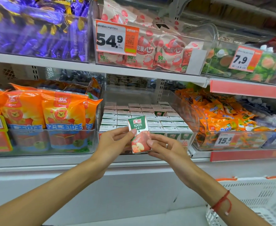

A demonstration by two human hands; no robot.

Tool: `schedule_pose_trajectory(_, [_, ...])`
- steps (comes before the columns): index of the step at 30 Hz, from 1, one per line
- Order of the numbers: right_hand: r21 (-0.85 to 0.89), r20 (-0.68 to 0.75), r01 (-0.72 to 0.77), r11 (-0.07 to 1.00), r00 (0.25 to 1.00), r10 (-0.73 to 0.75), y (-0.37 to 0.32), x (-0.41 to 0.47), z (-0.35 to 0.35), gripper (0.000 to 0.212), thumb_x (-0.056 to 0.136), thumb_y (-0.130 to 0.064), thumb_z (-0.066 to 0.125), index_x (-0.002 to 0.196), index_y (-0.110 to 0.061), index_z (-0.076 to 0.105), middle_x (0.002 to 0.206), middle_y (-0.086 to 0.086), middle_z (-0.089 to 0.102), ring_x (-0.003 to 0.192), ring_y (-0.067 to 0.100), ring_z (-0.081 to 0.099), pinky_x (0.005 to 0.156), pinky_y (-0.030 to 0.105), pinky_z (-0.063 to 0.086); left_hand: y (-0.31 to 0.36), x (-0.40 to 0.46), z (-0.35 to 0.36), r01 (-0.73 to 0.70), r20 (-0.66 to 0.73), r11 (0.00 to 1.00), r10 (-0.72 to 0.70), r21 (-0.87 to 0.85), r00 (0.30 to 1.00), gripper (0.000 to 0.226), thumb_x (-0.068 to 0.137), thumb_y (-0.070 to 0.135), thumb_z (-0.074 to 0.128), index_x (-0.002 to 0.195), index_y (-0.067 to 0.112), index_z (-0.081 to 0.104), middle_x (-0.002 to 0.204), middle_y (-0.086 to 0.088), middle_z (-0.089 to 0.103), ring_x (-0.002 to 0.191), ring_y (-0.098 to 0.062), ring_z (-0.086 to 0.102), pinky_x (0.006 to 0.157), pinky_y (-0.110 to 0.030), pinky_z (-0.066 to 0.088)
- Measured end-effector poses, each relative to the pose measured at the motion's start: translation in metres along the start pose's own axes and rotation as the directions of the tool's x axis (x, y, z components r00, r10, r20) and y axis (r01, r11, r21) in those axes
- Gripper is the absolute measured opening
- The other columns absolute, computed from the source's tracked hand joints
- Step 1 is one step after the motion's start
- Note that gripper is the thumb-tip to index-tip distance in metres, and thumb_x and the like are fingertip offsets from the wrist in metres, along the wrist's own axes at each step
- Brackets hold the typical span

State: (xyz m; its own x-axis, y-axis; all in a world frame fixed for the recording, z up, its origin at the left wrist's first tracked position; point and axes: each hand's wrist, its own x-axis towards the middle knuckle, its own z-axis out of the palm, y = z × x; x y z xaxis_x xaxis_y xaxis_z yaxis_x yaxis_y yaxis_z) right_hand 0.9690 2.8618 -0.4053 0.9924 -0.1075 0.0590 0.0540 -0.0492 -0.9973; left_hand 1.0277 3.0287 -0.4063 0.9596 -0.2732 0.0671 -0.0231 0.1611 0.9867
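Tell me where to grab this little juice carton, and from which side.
Pinch the carton across its two narrow side walls near mid-height, coming from the front. It is a small flat-sided box, nearly upright with its printed face toward the camera, so those walls give parallel flats. The left hand and right hand hold it by opposite edges.

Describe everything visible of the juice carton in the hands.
The juice carton is a small paperboard box, closed. Its top is green with a red logo and "100%"; below are red apples and slices. It is held nearly upright before a clear bin of like cartons. The left hand pinches its left edge, the right hand its lower right corner.
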Motion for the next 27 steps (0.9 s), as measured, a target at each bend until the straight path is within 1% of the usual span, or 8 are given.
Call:
schedule_pose_trajectory(4, [-0.235,-0.142,0.171,0.957,0.968,-0.207,0.004,-0.003,0.009,0.034,0.072,-0.026,0.084,0.102,-0.030,0.068,0.086,-0.013,0.073,0.078,0.001,0.068,0.068,0.012,0.051,-0.006,0.000,0.001,-0.071,-0.080,0.994,0.078,0.085,0.994,0.012,0.086,0.025,0.071,0.097,0.022,0.071,0.084,0.010,0.076,0.080,-0.005,0.073,0.058,-0.013,0.053])
schedule_pose_trajectory(7, [-0.332,-0.175,0.238,0.913,0.935,-0.308,0.009,-0.004,0.014,0.038,0.066,-0.027,0.088,0.095,-0.034,0.065,0.082,-0.012,0.071,0.074,0.001,0.066,0.065,0.014,0.052,-0.007,-0.001,0.005,-0.057,-0.032,0.994,0.061,0.093,0.998,0.009,0.084,0.039,0.071,0.087,0.031,0.071,0.083,0.015,0.076,0.084,-0.005,0.072,0.071,-0.018,0.057])
schedule_pose_trajectory(10, [-0.345,-0.162,0.223,0.912,0.943,-0.292,0.011,-0.003,0.015,0.038,0.064,-0.028,0.089,0.092,-0.031,0.063,0.082,-0.013,0.069,0.073,0.002,0.064,0.065,0.016,0.052,-0.007,0.000,0.004,-0.055,-0.011,0.991,0.056,0.120,0.998,0.010,0.078,0.042,0.075,0.082,0.036,0.068,0.081,0.020,0.074,0.086,-0.003,0.071,0.071,-0.014,0.054])
schedule_pose_trajectory(14, [-0.225,-0.133,0.166,0.960,0.971,-0.199,0.005,-0.002,0.007,0.033,0.067,-0.043,0.079,0.090,-0.023,0.069,0.084,-0.010,0.072,0.079,0.003,0.067,0.072,0.017,0.054,-0.003,0.000,0.001,-0.030,0.019,0.993,0.028,0.111,0.999,0.027,0.077,0.043,0.074,0.099,0.031,0.067,0.095,0.016,0.073,0.093,-0.004,0.070,0.072,-0.013,0.055])
schedule_pose_trajectory(19, [-0.035,-0.001,-0.024,0.999,1.000,0.024,0.003,0.001,-0.001,0.057,0.066,-0.045,0.076,0.117,-0.023,0.063,0.111,-0.005,0.070,0.101,0.005,0.067,0.084,0.021,0.054,0.002,-0.001,0.003,0.015,0.075,0.999,-0.018,0.045,0.997,0.064,0.073,0.051,0.068,0.128,0.019,0.060,0.112,0.004,0.072,0.098,-0.009,0.070,0.081,-0.019,0.057])
schedule_pose_trajectory(23, [0.001,0.113,-0.057,0.998,0.992,0.056,0.001,0.000,0.002,0.064,0.068,-0.038,0.079,0.127,-0.022,0.060,0.118,-0.004,0.070,0.112,0.010,0.064,0.097,0.028,0.050,0.002,-0.003,0.005,0.022,0.130,0.999,-0.017,-0.036,0.991,0.034,0.086,0.043,0.062,0.114,0.024,0.065,0.101,0.006,0.076,0.091,-0.004,0.071,0.067,-0.010,0.053])
schedule_pose_trajectory(25, [-0.034,0.057,-0.023,0.999,0.998,0.025,0.000,-0.002,0.004,0.061,0.069,-0.033,0.085,0.125,-0.023,0.062,0.113,-0.006,0.072,0.107,0.007,0.066,0.091,0.023,0.052,0.000,-0.005,0.005,0.003,0.120,0.999,0.002,-0.046,0.993,0.021,0.090,0.037,0.061,0.106,0.026,0.068,0.096,0.007,0.077,0.089,-0.004,0.072,0.065,-0.010,0.053])
schedule_pose_trajectory(27, [-0.105,-0.050,0.032,0.994,0.998,-0.037,-0.001,-0.003,0.004,0.055,0.069,-0.027,0.086,0.119,-0.025,0.064,0.103,-0.010,0.073,0.094,0.001,0.068,0.075,0.013,0.053,0.000,-0.005,0.004,-0.045,0.066,0.999,0.045,-0.009,0.997,0.021,0.089,0.033,0.064,0.107,0.024,0.071,0.092,0.009,0.077,0.088,-0.005,0.072,0.066,-0.012,0.054])
